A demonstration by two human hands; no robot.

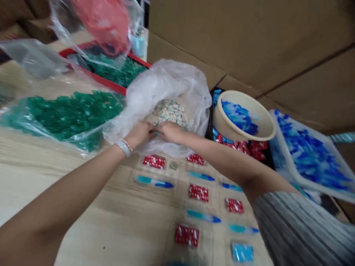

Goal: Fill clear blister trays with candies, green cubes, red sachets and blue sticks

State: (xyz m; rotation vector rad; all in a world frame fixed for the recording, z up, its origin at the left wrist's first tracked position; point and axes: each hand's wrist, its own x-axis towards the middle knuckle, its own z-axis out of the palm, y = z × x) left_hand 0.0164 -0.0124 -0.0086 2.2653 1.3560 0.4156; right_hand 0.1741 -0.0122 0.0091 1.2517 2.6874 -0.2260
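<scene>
My left hand [141,133] and my right hand [169,131] meet at the near opening of a white plastic bag [166,79]. Their fingers are pinched together around a small teal-edged printed piece [158,132], blurred and partly covered by the fingertips. Just beyond them, inside the bag, lies a heap of small printed pieces [173,112]. Below the bag, clear plastic trays hold red patterned packets [199,193] and blue-tipped teal pen-shaped pieces [203,215]. One similar small printed square [173,165] sits beside a red packet in a tray.
To the left lies a clear bag of green plastic pieces [69,114], with a red-rimmed tray [105,82] behind it. A cream tub [244,116] and a white bin [313,159] with blue pieces stand at right. Cardboard boxes [249,48] form the back. A blue packet [242,252] lies near the front.
</scene>
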